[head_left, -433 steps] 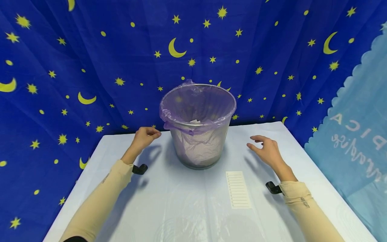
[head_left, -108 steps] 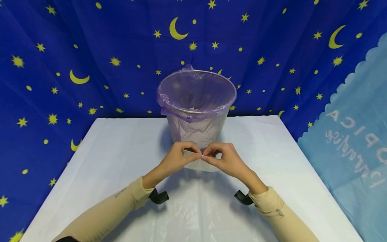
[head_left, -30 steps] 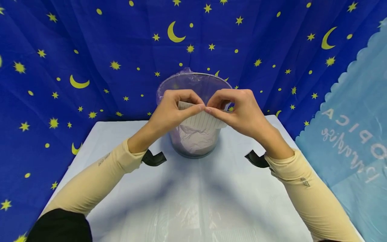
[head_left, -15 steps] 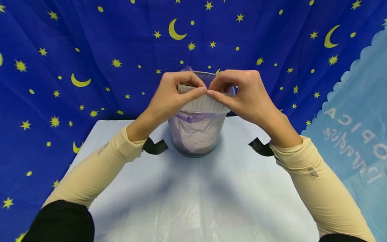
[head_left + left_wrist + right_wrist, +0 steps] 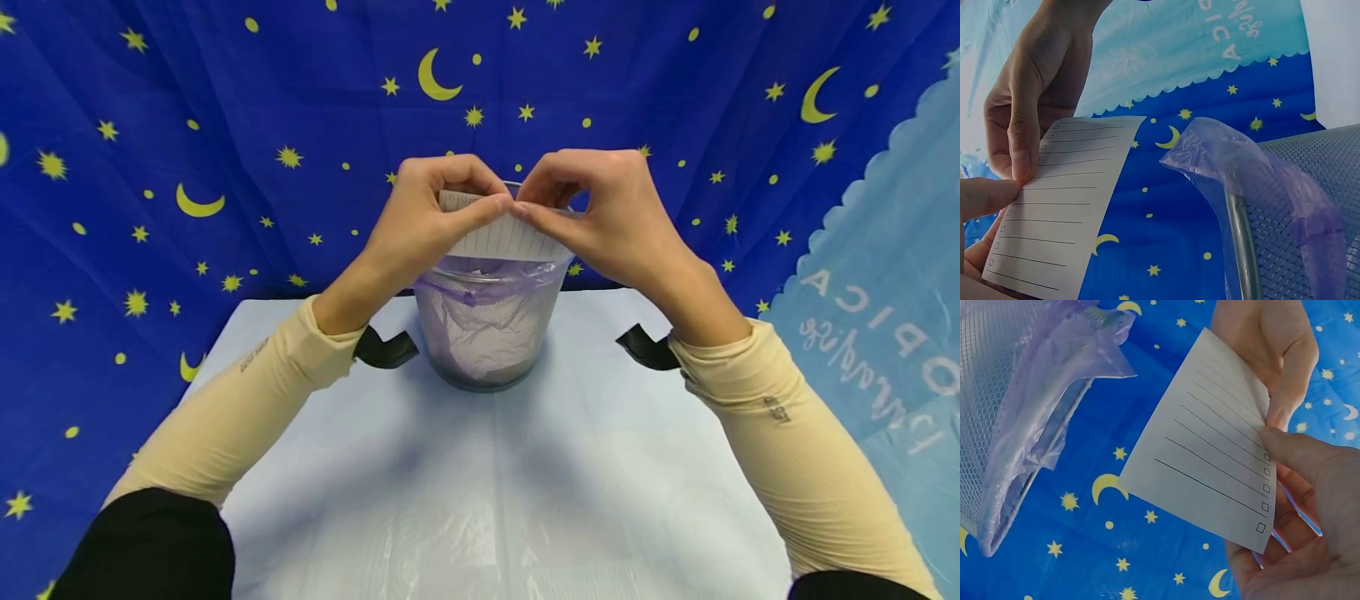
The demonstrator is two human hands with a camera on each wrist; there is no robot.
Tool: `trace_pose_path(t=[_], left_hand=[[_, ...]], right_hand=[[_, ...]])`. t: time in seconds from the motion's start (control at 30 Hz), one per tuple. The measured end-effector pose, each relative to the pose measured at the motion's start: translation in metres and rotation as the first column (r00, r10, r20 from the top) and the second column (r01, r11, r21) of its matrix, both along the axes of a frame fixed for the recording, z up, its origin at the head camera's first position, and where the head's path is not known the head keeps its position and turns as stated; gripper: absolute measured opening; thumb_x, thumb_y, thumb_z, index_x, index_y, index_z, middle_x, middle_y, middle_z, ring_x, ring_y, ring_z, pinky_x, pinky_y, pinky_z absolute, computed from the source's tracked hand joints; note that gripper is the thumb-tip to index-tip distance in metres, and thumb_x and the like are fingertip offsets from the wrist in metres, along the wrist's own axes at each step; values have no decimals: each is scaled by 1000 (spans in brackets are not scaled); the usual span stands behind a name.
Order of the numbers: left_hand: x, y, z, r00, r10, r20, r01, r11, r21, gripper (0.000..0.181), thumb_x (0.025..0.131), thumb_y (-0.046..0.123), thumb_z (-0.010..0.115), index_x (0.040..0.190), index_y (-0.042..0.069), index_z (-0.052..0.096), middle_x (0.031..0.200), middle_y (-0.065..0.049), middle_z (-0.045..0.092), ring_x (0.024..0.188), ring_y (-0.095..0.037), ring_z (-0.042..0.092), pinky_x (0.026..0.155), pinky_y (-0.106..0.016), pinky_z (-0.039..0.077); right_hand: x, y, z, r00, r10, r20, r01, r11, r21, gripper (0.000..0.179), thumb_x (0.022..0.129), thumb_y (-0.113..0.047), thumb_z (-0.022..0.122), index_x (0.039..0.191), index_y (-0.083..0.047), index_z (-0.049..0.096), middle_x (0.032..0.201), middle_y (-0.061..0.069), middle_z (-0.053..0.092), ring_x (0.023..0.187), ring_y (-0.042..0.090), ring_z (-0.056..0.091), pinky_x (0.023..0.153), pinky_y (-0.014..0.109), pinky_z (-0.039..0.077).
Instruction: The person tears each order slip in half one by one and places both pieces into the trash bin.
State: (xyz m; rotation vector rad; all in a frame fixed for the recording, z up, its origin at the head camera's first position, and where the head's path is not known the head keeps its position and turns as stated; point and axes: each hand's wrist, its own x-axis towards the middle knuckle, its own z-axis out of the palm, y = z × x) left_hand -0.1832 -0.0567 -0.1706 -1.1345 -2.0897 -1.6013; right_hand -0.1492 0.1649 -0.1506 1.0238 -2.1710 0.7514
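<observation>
Both hands pinch one long edge of a white checklist slip (image 5: 510, 239), printed with lines and small checkboxes. In the head view my left hand (image 5: 427, 208) and my right hand (image 5: 603, 200) meet thumb to thumb at the middle of that edge. The lined face of the slip (image 5: 1072, 206) shows whole and untorn in the left wrist view. Below and behind it stands a mesh wastebasket (image 5: 487, 333) lined with a purple plastic bag (image 5: 465, 287). Hands and slip hide most of the basket's mouth in the head view.
The basket stands near the back of a table with a white cover (image 5: 480, 483). A blue curtain (image 5: 300, 100) with moons and stars hangs behind, and a light blue cloth (image 5: 892, 333) hangs at the right.
The slip, flat on the table in the oldest frame, was picked up by both hands and raised to the basket's mouth. Over the last second the hands rose a little more.
</observation>
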Motion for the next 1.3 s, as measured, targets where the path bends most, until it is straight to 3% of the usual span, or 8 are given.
trace_pose_path(t=[0.27, 0.67, 0.93, 1.3], left_hand=[[-18, 1, -1, 1000, 17, 23, -16, 1000, -9, 12, 98, 14, 76, 98, 2, 79, 95, -5, 77, 95, -18, 65, 82, -33, 53], [-46, -1, -6, 997, 46, 54, -46, 999, 8, 9, 97, 11, 75, 93, 4, 79, 93, -6, 77, 98, -17, 65, 91, -32, 50], [-55, 1, -3, 993, 64, 100, -62, 998, -25, 8, 98, 11, 75, 95, 4, 79, 94, -4, 77, 102, -17, 66, 94, -33, 49], [-63, 2, -3, 985, 64, 158, -60, 998, -30, 9, 97, 11, 76, 95, 3, 80, 97, -6, 78, 103, -18, 66, 88, -32, 50]], right_hand=[[-20, -3, -2, 999, -41, 12, 41, 999, -8, 15, 97, -19, 79, 89, -7, 79, 81, 1, 75, 74, 8, 66, 75, 18, 53], [-54, -4, -1, 992, -107, 74, 101, 992, 73, 17, 97, -24, 79, 91, -9, 80, 83, 2, 76, 75, 5, 64, 76, 24, 53], [-63, -3, -3, 982, -143, 125, 135, 988, 69, 18, 99, -27, 77, 95, -10, 80, 87, 2, 77, 77, 6, 65, 77, 22, 52], [-69, -5, -9, 990, -125, 61, 123, 992, 30, 18, 98, -24, 78, 91, -7, 79, 85, 5, 77, 76, 9, 68, 74, 17, 51]])
